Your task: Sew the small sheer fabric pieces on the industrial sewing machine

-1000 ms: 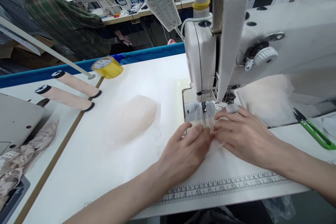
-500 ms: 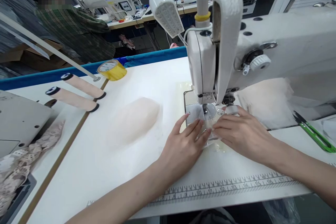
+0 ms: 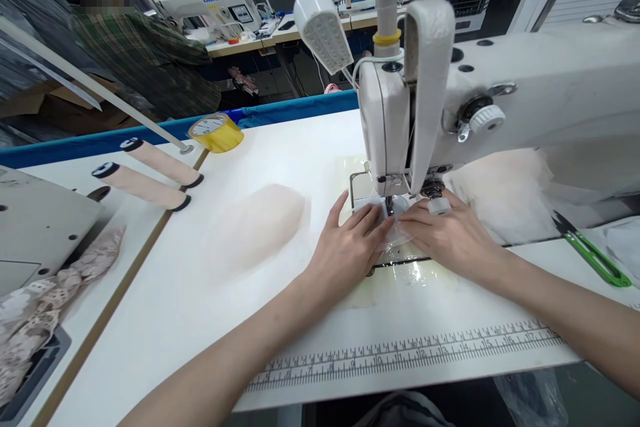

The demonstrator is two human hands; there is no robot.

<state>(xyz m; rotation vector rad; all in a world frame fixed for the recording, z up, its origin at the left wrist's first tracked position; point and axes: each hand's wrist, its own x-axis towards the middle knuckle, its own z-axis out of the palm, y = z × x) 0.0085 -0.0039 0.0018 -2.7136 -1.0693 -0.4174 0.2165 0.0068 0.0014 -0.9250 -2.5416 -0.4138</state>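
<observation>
A small piece of sheer, nearly see-through fabric (image 3: 397, 235) lies under the presser foot (image 3: 389, 203) of a white sewing machine (image 3: 383, 120). On its left side my left hand (image 3: 347, 240) rests flat, its fingers spread and their tips close to the foot. To the right of the foot, my right hand (image 3: 447, 230) has its fingers bent and pressed together at the fabric's edge. Its thumb is mostly hidden, and the index finger passes behind a small knob (image 3: 439, 205).
Pale sheer cloth (image 3: 265, 223) lies left of the hands, with more pale cloth (image 3: 505, 197) behind the right hand. Green thread snips (image 3: 593, 253) lie at right. Thread cones (image 3: 143, 187) and yellow tape (image 3: 217, 133) are at left. A person (image 3: 135, 60) sits beyond.
Both hands have moved slightly forward, away from me, along with the sheer fabric under the foot. More of the metal plate's near edge shows. The view has shifted a little.
</observation>
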